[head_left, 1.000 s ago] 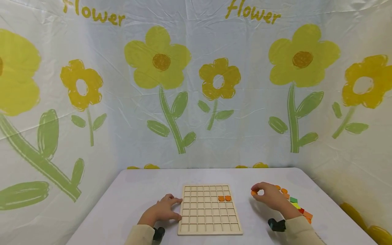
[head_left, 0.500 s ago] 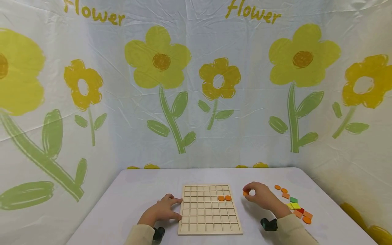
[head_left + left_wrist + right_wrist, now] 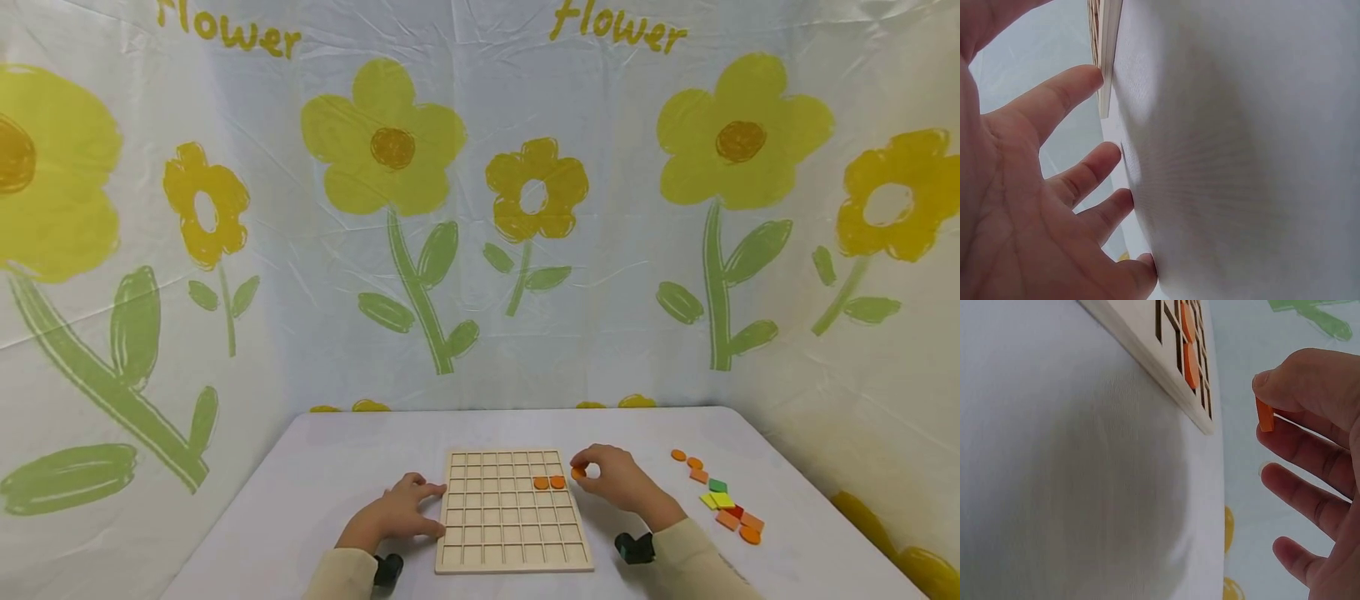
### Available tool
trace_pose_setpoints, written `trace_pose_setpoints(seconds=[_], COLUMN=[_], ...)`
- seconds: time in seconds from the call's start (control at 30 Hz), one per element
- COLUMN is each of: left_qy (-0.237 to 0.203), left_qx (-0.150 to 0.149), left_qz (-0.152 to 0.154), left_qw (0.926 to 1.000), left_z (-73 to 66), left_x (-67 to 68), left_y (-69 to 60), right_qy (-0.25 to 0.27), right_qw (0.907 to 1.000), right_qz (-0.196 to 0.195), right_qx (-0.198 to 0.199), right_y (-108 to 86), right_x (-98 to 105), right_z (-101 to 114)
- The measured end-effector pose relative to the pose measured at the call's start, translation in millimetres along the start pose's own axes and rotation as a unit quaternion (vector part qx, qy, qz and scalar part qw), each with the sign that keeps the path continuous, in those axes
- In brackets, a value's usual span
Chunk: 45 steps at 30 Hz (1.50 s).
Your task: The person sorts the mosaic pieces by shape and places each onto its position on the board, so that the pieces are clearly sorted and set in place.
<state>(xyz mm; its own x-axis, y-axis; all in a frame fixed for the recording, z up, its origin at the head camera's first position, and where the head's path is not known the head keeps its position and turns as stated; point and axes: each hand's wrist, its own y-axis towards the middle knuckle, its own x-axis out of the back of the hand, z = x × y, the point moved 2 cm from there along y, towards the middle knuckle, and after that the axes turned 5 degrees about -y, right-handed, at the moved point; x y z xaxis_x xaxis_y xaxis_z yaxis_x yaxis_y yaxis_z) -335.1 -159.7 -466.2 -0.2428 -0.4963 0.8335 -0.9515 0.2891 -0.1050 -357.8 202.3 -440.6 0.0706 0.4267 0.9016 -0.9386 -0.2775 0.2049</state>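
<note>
A wooden grid board [image 3: 491, 523] lies on the table, with two orange discs [image 3: 541, 483] side by side in cells near its right edge. My left hand [image 3: 393, 515] rests at the board's left edge, fingers spread; in the left wrist view a fingertip of that hand [image 3: 1047, 181] touches the board's rim [image 3: 1107, 62]. Just off the board's upper right edge, my right hand [image 3: 621, 482] pinches an orange disc [image 3: 577, 473] between thumb and index finger. The right wrist view has this disc [image 3: 1264, 415] edge-on, held above the table by the right hand [image 3: 1316, 425].
To the right on the table [image 3: 337, 450] lie loose pieces: orange discs [image 3: 750, 535], orange squares [image 3: 727, 520], a green piece [image 3: 717, 486], yellow pieces [image 3: 722, 501] and a red piece [image 3: 735, 510]. A flower-printed cloth [image 3: 600, 350] hangs behind and at both sides.
My right hand has moved left with the orange disc, from beside the loose pieces to the board's right edge. My left hand has stayed at the board's left edge.
</note>
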Motion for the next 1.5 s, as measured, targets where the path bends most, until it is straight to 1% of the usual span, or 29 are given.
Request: trace_pose_setpoints(seconds=[0.1, 0.33, 0.5, 0.73, 0.93, 1.13, 1.4, 1.5], left_qy=[-0.001, -0.007, -0.008, -0.008, -0.012, -0.011, -0.012, -0.014], left_qx=[-0.002, -0.002, 0.0, -0.01, -0.016, -0.017, -0.018, -0.018], left_qz=[-0.001, 0.0, 0.001, -0.001, -0.004, -0.003, -0.005, -0.006], left_qw=[1.0, 1.0, 1.0, 0.9999, 0.9998, 0.9998, 0.9997, 0.9997], left_z=[-0.3, -1.6, -2.4, -1.5, -0.5, -0.5, -0.7, -0.8], left_x=[0.2, 0.6, 1.0, 0.7, 0.2, 0.2, 0.2, 0.0], left_y=[-0.5, -2.9, -4.0, -4.1, -3.7, -3.5, -2.6, -2.3], right_qy=[0.0, -0.013, -0.015, -0.016, -0.032, -0.039, -0.034, -0.043], right_qw=[1.0, 0.9983, 0.9975, 0.995, 0.9909, 0.9918, 0.995, 0.9954], right_qz=[-0.003, -0.019, -0.019, -0.024, -0.038, -0.039, -0.028, -0.029], right_qx=[0.005, 0.054, 0.067, 0.095, 0.125, 0.115, 0.09, 0.08], right_y=[3.0, 5.4, 9.1, 14.8, 20.8, 24.1, 24.4, 24.6], right_x=[-4.0, -11.7, -18.1, -28.3, -35.2, -41.2, -42.3, -43.2], right_z=[5.5, 18.5, 26.5, 33.0, 39.9, 47.4, 57.9, 59.4])
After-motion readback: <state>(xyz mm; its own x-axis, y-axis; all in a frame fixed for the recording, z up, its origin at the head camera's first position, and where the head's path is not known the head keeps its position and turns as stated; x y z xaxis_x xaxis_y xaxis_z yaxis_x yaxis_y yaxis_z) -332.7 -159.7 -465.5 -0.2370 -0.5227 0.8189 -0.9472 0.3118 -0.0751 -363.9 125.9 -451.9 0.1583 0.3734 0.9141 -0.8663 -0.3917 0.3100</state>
